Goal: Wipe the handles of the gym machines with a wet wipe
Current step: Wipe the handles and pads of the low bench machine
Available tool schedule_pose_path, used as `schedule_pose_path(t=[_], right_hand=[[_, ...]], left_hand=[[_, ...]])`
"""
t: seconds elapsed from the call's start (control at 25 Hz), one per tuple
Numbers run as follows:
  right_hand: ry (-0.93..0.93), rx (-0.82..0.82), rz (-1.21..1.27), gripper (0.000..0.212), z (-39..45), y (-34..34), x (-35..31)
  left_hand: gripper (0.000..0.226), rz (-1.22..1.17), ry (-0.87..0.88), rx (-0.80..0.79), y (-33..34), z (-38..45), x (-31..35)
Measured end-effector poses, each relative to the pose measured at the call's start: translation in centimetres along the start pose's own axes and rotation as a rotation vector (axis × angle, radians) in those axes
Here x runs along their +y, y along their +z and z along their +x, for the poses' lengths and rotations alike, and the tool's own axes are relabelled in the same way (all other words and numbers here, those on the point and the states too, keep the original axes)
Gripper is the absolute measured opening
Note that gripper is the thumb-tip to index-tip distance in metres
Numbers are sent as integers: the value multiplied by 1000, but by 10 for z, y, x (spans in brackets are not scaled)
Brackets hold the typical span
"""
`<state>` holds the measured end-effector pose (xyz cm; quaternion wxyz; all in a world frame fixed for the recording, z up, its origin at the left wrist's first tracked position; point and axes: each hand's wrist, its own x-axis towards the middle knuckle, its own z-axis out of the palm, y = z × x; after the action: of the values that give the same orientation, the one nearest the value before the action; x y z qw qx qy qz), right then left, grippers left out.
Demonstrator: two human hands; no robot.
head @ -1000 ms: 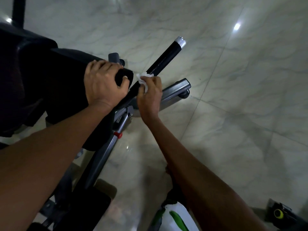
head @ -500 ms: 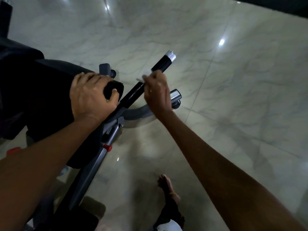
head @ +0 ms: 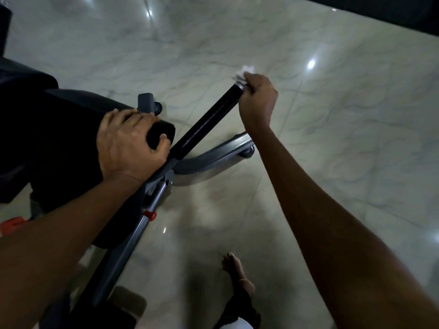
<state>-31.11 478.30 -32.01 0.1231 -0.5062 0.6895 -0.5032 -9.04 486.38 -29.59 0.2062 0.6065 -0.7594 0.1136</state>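
Right hand [head: 257,100] slid from mid-handle out to handle [head: 209,123] tip, pinching wipe [head: 244,72] (blurred white) there. Left hand [head: 129,143] still grips black pad [head: 161,134].

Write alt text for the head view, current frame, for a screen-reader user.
Seen from above, a person's right hand holds a white wet wipe at the far tip of a black foam handle on a grey gym machine. The left hand grips a black padded roller beside it. A bare foot stands on the glossy marble floor.
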Motion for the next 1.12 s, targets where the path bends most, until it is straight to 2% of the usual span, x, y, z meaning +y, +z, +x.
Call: schedule_pose_path(t=[0.08,0.16,0.2,0.32,0.36,0.48,0.52,0.68,0.84,0.96,1.04,1.12], right_hand=[[-123,-177,-102,34,-3,-2,-6],[-335,-160,-198,42,-16,-8,4],[-382,-121,-217,46,-16,-12,14],[-189,-98,-286,47,10,-20,26],[-184,-125,-291,47,16,-19,20],[-369,-292,-314,45,10,-14,7],[-401,-298,-312,45,8,-15,11],[-255,-152,-349,50,22,-26,29],[-478,-411,-325,43,17,-20,9],[-351,-442,-237,42,26,-18,-1],[-130,-467,-145,39,36,-15,0],[158,-435,52,37,37,-13,6]], left_hand=[[45,-2,5,-5,0,0,-1],[44,-2,3,-1,-1,0,0],[44,2,1,5,-2,0,0],[43,1,2,4,-1,1,1],[43,-1,5,3,-1,1,1],[43,0,10,12,-1,-1,0],[43,-1,6,9,-1,-1,1],[41,-6,13,26,0,1,0],[42,-8,8,14,-1,0,0],[42,3,2,12,-1,0,1],[42,-8,4,3,-1,1,1],[42,-7,1,-6,-1,1,1]])
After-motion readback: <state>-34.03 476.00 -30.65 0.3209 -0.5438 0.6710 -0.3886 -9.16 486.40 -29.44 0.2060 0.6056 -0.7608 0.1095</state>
